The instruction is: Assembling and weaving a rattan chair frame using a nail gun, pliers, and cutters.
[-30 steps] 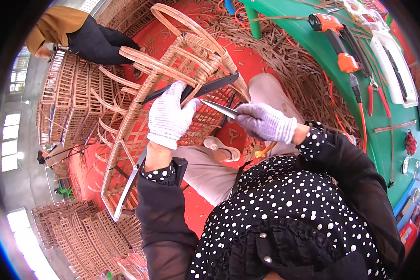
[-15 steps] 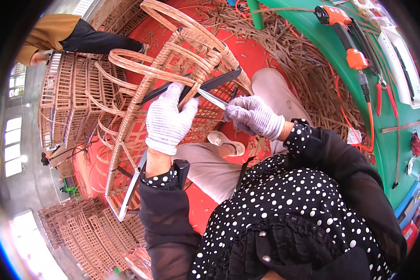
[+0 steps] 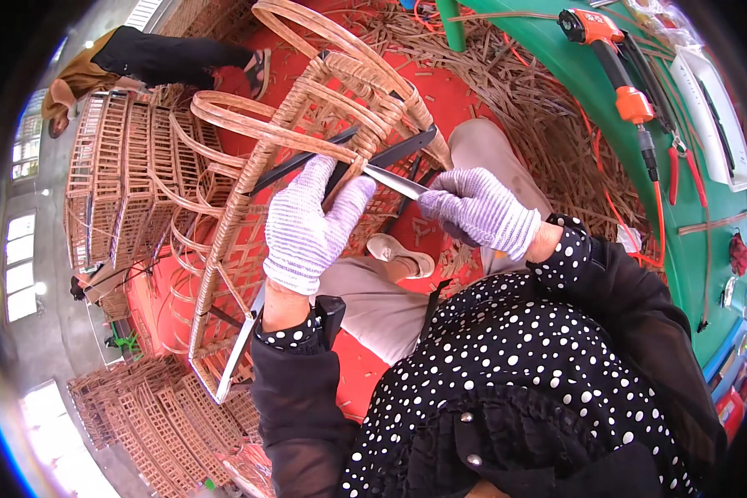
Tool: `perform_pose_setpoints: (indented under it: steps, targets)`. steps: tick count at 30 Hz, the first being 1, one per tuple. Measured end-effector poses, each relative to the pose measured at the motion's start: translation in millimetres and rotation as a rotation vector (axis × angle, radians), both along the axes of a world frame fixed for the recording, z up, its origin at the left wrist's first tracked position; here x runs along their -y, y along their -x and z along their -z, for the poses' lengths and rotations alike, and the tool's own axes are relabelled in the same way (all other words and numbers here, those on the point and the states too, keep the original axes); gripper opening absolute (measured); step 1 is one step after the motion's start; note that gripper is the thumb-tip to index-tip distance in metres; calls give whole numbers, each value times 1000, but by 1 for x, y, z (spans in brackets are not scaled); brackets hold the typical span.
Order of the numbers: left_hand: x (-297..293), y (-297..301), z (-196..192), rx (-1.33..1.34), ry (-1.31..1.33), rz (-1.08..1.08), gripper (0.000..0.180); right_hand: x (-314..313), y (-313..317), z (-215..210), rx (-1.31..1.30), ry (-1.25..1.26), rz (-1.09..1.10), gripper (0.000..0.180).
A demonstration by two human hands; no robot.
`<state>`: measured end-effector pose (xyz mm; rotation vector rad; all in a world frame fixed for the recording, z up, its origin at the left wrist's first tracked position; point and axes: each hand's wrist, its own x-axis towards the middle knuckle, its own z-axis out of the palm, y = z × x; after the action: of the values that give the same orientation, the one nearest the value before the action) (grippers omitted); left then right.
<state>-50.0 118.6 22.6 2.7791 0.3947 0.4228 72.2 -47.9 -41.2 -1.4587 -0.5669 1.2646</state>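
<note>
In front of me a brown woven wicker frame [image 3: 216, 249] stands tilted, with looped strips along its side and black metal bars [image 3: 398, 151] at its end. My left hand [image 3: 314, 228], in a white-and-purple striped glove, is closed round the frame's end beside a wrapped strip. My right hand [image 3: 483, 214], gloved alike, is closed on a knife whose narrow silver blade [image 3: 394, 181] points left. The blade tip touches or nearly touches the strip by my left thumb. The knife's handle is hidden in my right fist.
A green table [image 3: 685, 241] at the right bears an orange-and-black air tool [image 3: 614, 66], red-handled pliers [image 3: 685, 166] and a white tray [image 3: 714, 116]. Cut strips [image 3: 506, 83] litter the red floor. Stacked wicker frames [image 3: 124, 183] stand at the left near another person [image 3: 149, 58].
Both hands have shifted slightly right and down, the knife with them, its blade still at the same joint. At the far left the other person has moved, a foot now showing more.
</note>
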Motion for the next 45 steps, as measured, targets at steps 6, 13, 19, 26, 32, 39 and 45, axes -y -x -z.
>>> perform_pose_setpoints:
  steps: [6, 13, 19, 26, 32, 39, 45]
  targets:
    - [12, -5, 3, -64, 79, -74, 29, 12, -15, -11, -31, 45, -165, 24]
    - [16, -5, 1, -177, 83, -130, 42, 44, -19, -6, 356, 68, -40, 25]
    - [22, -2, -9, -87, 552, -156, 48, 54, -13, -36, 37, -1, -291, 16]
    - [23, -2, -7, -164, 522, -98, 48, 56, -11, -43, -645, -148, -345, 22]
    - [27, 1, -2, -145, 471, -81, 47, 54, -1, -48, -696, -61, -206, 22]
    - [35, 3, -3, -45, 354, -44, 41, 59, 5, -53, -787, -113, -176, 22]
    - [38, 6, 0, 1, 593, -11, 38, 61, 17, -68, -637, -101, -96, 24]
